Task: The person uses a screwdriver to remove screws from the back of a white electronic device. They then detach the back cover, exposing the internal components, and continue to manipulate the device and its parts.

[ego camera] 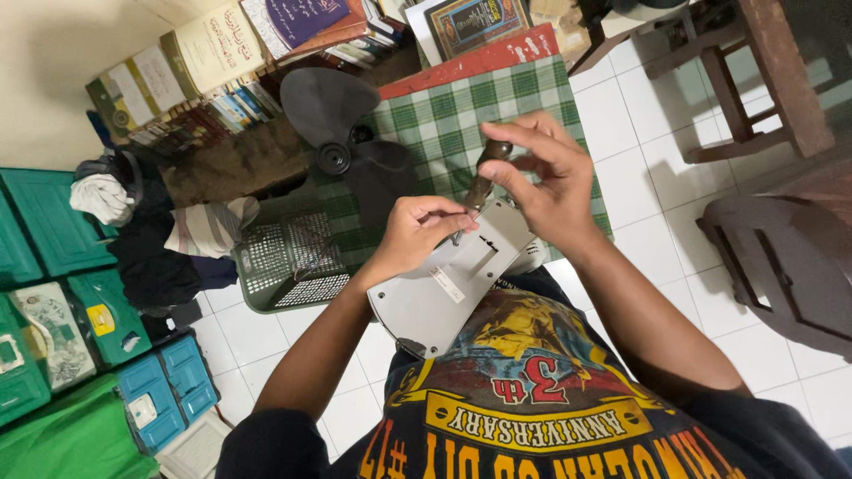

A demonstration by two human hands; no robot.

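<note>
A grey plastic fan housing panel (444,288) rests on my lap, tilted up towards the floor mat. My left hand (417,232) presses its fingertips against the panel's upper edge, pinching something small that I cannot make out. My right hand (546,177) grips a screwdriver (484,177) by its dark brown handle, the shaft pointing down to the panel near my left fingertips. A black fan blade (342,133) lies on the green checked mat (461,106) beyond my hands.
A green plastic grille basket (288,262) sits left of the panel. Books (222,62) are stacked along the wall at the top. Teal and blue containers (89,337) and folded clothes (160,239) lie at left. Dark wooden chairs (781,257) stand at right on the white tile floor.
</note>
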